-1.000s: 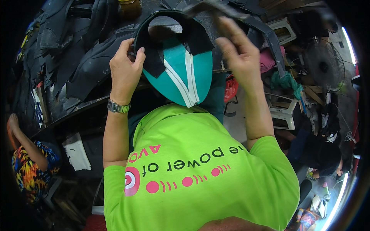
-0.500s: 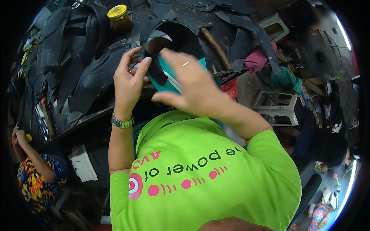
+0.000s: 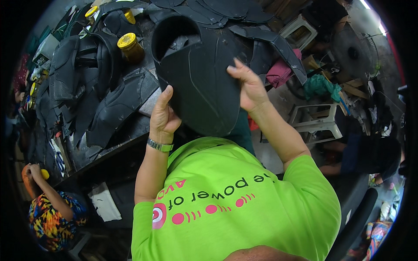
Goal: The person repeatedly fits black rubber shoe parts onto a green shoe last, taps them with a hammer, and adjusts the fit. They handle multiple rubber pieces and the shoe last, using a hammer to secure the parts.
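Note:
A large black, foam-like curved piece with a round collar-like opening at its far left stands between my hands, over the near edge of the workbench. Its smooth outer face, marked by raised seams, is towards me. My left hand grips its left edge, thumb up along the side and fingers curled in. At the right edge, my right hand holds the piece with bent fingers; part of these fingers is hard to make out. Through the opening a bit of its inside shows.
Similar black pieces are heaped on the dark workbench at left, and more lie at the far side. A yellow-lidded jar stands by the heap. To the right are a white stool and a fan. Another person works at lower left.
The black piece has been turned: its green inner side and white strip faced me before, its black outer face does now. My right hand has moved from across it to its right edge.

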Demonstrator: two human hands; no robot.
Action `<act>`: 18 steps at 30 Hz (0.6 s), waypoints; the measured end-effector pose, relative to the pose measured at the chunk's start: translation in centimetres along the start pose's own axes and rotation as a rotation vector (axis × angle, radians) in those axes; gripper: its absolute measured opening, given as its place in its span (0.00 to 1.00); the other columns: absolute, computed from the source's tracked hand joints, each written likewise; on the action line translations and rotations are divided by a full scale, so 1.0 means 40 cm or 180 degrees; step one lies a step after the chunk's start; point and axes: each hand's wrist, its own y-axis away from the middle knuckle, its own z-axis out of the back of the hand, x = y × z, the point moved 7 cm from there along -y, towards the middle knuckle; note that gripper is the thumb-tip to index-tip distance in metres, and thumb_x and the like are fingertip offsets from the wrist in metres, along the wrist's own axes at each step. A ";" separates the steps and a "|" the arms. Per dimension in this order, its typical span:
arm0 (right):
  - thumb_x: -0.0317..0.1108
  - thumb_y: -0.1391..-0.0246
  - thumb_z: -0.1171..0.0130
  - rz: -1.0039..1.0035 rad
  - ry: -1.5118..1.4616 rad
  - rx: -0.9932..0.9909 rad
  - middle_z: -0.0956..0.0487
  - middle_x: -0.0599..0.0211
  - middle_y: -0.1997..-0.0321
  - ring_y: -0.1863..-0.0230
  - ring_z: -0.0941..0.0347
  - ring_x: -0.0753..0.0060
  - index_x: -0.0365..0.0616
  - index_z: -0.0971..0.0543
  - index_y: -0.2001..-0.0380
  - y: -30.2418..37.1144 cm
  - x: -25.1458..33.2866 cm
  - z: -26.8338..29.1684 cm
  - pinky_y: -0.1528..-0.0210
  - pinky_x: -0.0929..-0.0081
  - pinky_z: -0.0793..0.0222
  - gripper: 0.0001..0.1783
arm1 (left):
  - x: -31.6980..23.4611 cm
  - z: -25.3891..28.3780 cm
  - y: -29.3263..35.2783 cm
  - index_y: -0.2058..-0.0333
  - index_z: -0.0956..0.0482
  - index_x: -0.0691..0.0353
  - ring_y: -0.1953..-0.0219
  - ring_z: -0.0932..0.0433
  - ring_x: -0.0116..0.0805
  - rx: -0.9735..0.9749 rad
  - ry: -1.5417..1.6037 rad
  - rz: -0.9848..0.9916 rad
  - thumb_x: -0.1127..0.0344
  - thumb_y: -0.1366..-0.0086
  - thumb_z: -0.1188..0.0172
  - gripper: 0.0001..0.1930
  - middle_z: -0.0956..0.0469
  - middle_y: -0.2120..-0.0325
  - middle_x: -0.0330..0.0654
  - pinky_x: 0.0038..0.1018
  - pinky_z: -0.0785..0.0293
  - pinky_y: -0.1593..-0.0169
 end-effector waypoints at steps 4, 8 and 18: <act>0.25 0.39 0.45 -0.0428 -0.0636 -0.0448 0.24 0.56 0.43 0.42 0.26 0.60 0.39 0.32 0.38 0.010 -0.099 0.106 0.35 0.58 0.31 0.25 | -0.019 0.024 -0.012 0.51 0.21 0.63 0.57 0.16 0.39 -0.0220 -0.0390 -0.0035 0.66 0.36 0.34 0.16 0.16 0.56 0.46 0.35 0.17 0.51; 0.26 0.38 0.44 -0.0576 -0.0739 -0.0418 0.24 0.56 0.42 0.41 0.26 0.60 0.40 0.31 0.39 0.009 -0.132 0.135 0.35 0.57 0.31 0.23 | -0.035 0.049 0.005 0.51 0.21 0.63 0.58 0.16 0.37 -0.0362 -0.0832 -0.0195 0.69 0.37 0.33 0.16 0.16 0.57 0.45 0.34 0.17 0.52; 0.24 0.36 0.45 -0.0739 -0.0642 -0.0435 0.22 0.61 0.43 0.43 0.24 0.63 0.45 0.27 0.41 0.021 -0.159 0.129 0.37 0.59 0.29 0.20 | -0.054 0.054 0.018 0.51 0.21 0.64 0.59 0.15 0.36 -0.0505 -0.0901 -0.0270 0.69 0.37 0.34 0.15 0.16 0.58 0.45 0.32 0.17 0.53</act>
